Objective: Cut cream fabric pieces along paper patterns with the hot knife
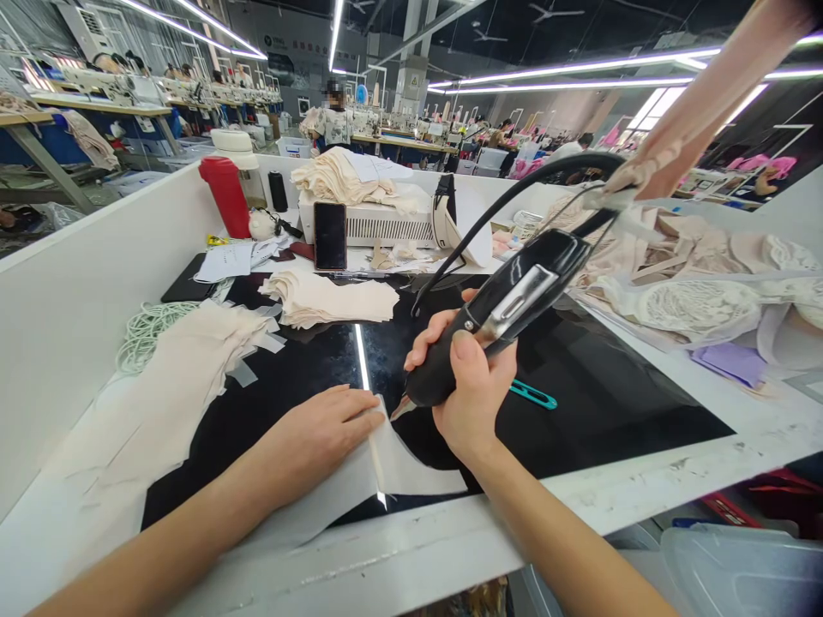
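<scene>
My right hand [472, 377] is wrapped round a black corded hand tool [514, 300] with a silver strip on its side. The tool is tilted, and its narrow pointed tip [402, 406] reaches down to the edge of a pale fabric piece [417, 471]. What kind of tool it is I cannot tell. Fingers stretched out, my left hand [321, 433] lies flat on the same fabric, just left of the tip. Underneath is a glossy black board [617, 411]. A teal slotted tool [533, 394] lies on the board behind my right hand.
Stacked pale fabric pieces [331, 300] lie at the back, and more with clear tabs [186, 377] at left. A light green cord coil [151, 334], a phone [330, 236] and a red cup [226, 197] are nearby. Lace garment parts [700, 300] pile up at right. Fabric-wrapped cabling [700, 103] hangs above the tool.
</scene>
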The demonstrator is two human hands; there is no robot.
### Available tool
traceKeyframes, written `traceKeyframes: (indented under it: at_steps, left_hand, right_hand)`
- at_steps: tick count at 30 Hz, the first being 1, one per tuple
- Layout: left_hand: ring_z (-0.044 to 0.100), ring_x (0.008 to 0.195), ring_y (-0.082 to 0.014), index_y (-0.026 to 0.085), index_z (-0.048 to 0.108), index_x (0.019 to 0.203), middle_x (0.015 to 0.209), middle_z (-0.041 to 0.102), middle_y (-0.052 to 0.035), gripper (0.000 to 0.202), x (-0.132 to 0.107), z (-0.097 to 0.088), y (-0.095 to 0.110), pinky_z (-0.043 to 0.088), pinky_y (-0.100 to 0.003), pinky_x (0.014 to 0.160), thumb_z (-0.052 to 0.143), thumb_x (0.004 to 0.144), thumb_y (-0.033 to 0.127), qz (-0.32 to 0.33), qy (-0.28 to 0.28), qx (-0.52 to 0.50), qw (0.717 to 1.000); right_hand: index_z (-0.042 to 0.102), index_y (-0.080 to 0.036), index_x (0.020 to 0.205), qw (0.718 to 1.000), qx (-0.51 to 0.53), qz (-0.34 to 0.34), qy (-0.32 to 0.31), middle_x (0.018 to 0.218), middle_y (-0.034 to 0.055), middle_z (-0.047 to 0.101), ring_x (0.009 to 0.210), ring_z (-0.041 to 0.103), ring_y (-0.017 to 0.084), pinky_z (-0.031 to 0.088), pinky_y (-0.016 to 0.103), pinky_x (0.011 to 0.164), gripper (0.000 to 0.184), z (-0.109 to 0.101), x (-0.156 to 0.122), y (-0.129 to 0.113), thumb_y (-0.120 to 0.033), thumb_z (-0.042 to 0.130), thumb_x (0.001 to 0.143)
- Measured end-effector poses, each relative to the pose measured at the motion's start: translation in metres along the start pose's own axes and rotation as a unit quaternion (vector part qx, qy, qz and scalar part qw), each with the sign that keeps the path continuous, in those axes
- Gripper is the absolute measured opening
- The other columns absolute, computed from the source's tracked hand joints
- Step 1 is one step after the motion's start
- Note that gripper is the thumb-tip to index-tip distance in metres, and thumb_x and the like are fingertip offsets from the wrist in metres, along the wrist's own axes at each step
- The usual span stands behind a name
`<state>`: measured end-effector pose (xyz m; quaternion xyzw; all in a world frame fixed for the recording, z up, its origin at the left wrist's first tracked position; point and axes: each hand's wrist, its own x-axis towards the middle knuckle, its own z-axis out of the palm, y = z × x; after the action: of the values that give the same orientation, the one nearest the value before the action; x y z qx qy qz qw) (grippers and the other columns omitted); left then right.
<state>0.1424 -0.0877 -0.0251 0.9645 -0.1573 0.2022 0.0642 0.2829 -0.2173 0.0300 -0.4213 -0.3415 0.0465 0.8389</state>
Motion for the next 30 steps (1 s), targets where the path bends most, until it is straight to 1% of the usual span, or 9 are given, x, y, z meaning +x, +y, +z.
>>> traceKeyframes:
  at_steps: [6,12,17,19,21,23,27,30]
  left_hand:
    - [0.068,0.115,-0.0236,0.013,0.064,0.126,0.127,0.069,-0.0142,0.031,0.001,0.000,0.000,0.056,-0.044,0.105,0.043,0.105,0.008,-0.002,0.000,-0.003,1.000]
    - [0.068,0.114,-0.0243,0.013,0.064,0.127,0.128,0.068,-0.0137,0.031,-0.001,0.001,0.000,0.059,-0.043,0.101,0.043,0.105,0.007,-0.005,-0.002,0.005,1.000]
    - [0.067,0.113,-0.0248,0.013,0.063,0.127,0.128,0.068,-0.0131,0.031,0.000,-0.001,-0.001,0.058,-0.045,0.103,0.040,0.106,0.009,-0.002,0.000,-0.002,1.000]
    - [0.066,0.116,-0.0252,0.013,0.064,0.126,0.128,0.067,-0.0134,0.030,0.002,-0.005,0.000,0.057,-0.044,0.104,0.041,0.107,0.011,-0.010,0.007,-0.007,1.000]
    - [0.065,0.118,-0.0247,0.012,0.064,0.124,0.127,0.068,-0.0135,0.027,0.005,-0.010,0.005,0.057,-0.042,0.104,0.043,0.108,0.013,-0.019,0.009,-0.023,1.000]
    - [0.065,0.116,-0.0232,0.012,0.065,0.121,0.121,0.069,-0.0116,0.024,0.008,-0.013,0.012,0.057,-0.038,0.102,0.044,0.108,0.014,-0.026,0.002,-0.051,0.998]
    - [0.066,0.101,-0.0218,0.014,0.067,0.114,0.107,0.069,-0.0076,0.020,0.012,-0.014,0.024,0.060,-0.036,0.091,0.049,0.106,0.013,-0.038,-0.039,-0.091,0.994]
    - [0.065,0.101,-0.0227,0.013,0.067,0.115,0.108,0.067,-0.0082,0.022,0.011,-0.013,0.027,0.058,-0.037,0.091,0.049,0.103,0.009,-0.032,-0.062,-0.083,0.994]
  right_hand:
    - [0.053,-0.027,0.109,1.000,0.011,-0.009,-0.014,0.083,-0.0070,0.065,0.060,0.063,0.011,0.053,0.026,0.054,0.031,-0.001,-0.001,0.002,-0.040,0.075,0.091]
    - [0.053,-0.028,0.110,0.999,0.009,-0.018,-0.024,0.081,-0.0074,0.065,0.060,0.062,0.011,0.054,0.026,0.054,0.024,0.001,-0.002,0.003,-0.033,0.071,0.095]
    - [0.052,-0.027,0.107,1.000,-0.001,-0.019,-0.003,0.082,-0.0068,0.064,0.058,0.061,0.011,0.053,0.027,0.054,0.027,-0.001,0.000,-0.004,-0.037,0.073,0.092]
    - [0.052,-0.028,0.110,1.000,-0.009,-0.023,0.000,0.080,-0.0068,0.063,0.057,0.060,0.011,0.052,0.027,0.053,0.029,-0.003,0.000,-0.008,-0.038,0.072,0.092]
    - [0.051,-0.028,0.116,1.000,-0.016,-0.024,-0.001,0.079,-0.0069,0.063,0.057,0.059,0.012,0.052,0.027,0.054,0.034,-0.005,0.000,-0.011,-0.040,0.072,0.092]
    - [0.051,-0.028,0.119,1.000,-0.020,-0.019,-0.001,0.078,-0.0066,0.063,0.058,0.059,0.012,0.052,0.028,0.054,0.038,-0.007,-0.001,-0.013,-0.041,0.072,0.092]
    - [0.051,-0.027,0.122,1.000,-0.012,-0.008,-0.001,0.079,-0.0063,0.063,0.059,0.060,0.012,0.052,0.027,0.055,0.040,-0.009,-0.004,-0.013,-0.041,0.073,0.092]
    - [0.051,-0.028,0.119,1.000,-0.001,-0.008,-0.006,0.079,-0.0068,0.063,0.059,0.060,0.012,0.052,0.027,0.054,0.039,-0.009,-0.006,-0.013,-0.041,0.074,0.091]
